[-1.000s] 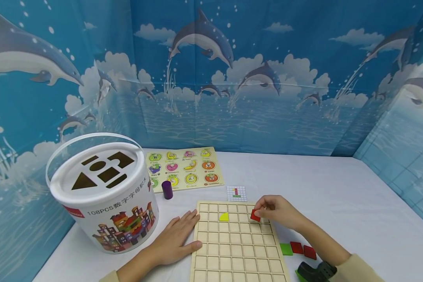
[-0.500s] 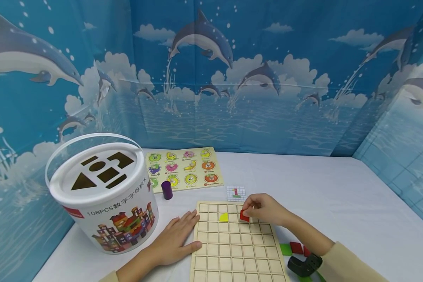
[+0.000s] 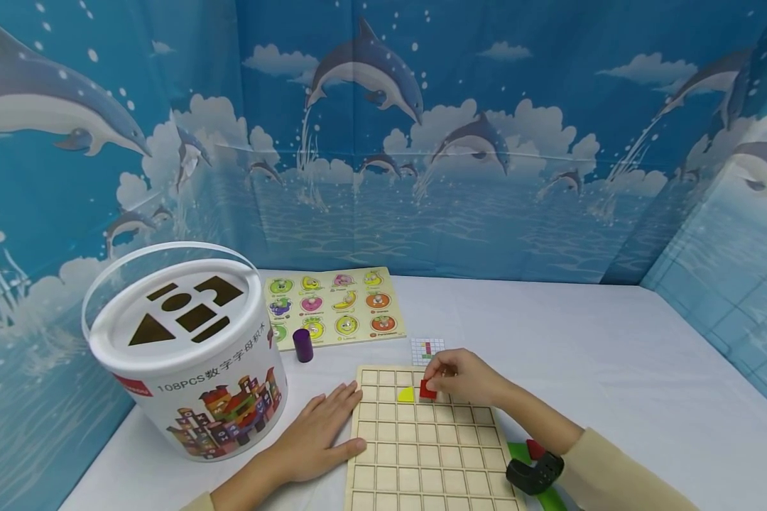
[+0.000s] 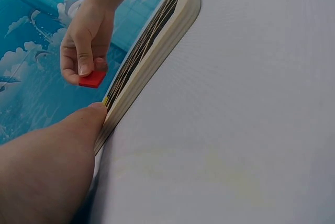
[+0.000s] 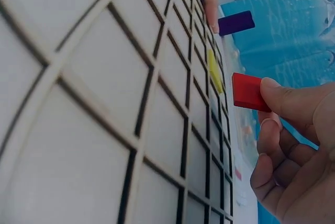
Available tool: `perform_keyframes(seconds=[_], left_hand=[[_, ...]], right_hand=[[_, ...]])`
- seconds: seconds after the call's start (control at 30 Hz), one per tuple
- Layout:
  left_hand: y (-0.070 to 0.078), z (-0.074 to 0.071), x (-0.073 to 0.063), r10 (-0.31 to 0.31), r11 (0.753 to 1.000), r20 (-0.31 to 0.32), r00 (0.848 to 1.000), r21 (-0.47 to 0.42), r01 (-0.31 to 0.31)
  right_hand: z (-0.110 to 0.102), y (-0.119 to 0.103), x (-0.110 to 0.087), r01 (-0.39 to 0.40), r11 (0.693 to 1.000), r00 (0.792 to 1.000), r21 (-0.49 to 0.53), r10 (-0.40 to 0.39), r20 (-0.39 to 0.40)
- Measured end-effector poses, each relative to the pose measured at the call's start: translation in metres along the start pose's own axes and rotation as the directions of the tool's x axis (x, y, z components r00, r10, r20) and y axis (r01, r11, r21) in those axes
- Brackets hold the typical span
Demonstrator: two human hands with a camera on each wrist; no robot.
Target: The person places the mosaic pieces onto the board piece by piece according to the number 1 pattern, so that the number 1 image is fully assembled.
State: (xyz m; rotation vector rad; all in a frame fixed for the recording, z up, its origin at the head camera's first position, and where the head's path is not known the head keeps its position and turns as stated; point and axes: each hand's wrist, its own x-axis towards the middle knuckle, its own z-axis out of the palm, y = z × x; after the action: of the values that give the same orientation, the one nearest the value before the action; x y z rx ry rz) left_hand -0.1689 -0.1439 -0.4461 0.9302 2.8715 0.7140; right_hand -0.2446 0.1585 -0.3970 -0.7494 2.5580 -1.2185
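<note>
My right hand (image 3: 461, 377) pinches a red square tile (image 5: 247, 92) between thumb and fingers, just over the wooden grid board (image 3: 434, 458). In the right wrist view there is a gap between the tile and the grid. A yellow quarter-round tile (image 3: 406, 394) lies in a cell of the second row, just left of the red one. My left hand (image 3: 319, 429) lies flat with fingers spread, its fingertips and thumb at the board's left edge. In the left wrist view the thumb (image 4: 78, 127) touches that edge.
A small pattern card (image 3: 422, 348) lies behind the board, partly covered by my right hand. Left stand a white block bucket (image 3: 192, 376) and a purple cylinder (image 3: 303, 345), near a fruit puzzle board (image 3: 358, 337). Green tiles (image 3: 519, 451) and a red tile (image 3: 535, 448) show beneath the right wrist.
My right hand has carried the red tile leftward over the board, from the right side to beside the yellow tile. The left hand has stayed in place.
</note>
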Motion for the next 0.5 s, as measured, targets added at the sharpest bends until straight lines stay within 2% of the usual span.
perform_keyframes(seconds=[0.5], left_hand=[[0.001,-0.0005,-0.0002,-0.008,1.0,0.004,1.0,-0.01,0.009]], right_hand=[[0.0068,0.0053,0.0105,-0.009,0.999,0.998,0.034,0.007,0.07]])
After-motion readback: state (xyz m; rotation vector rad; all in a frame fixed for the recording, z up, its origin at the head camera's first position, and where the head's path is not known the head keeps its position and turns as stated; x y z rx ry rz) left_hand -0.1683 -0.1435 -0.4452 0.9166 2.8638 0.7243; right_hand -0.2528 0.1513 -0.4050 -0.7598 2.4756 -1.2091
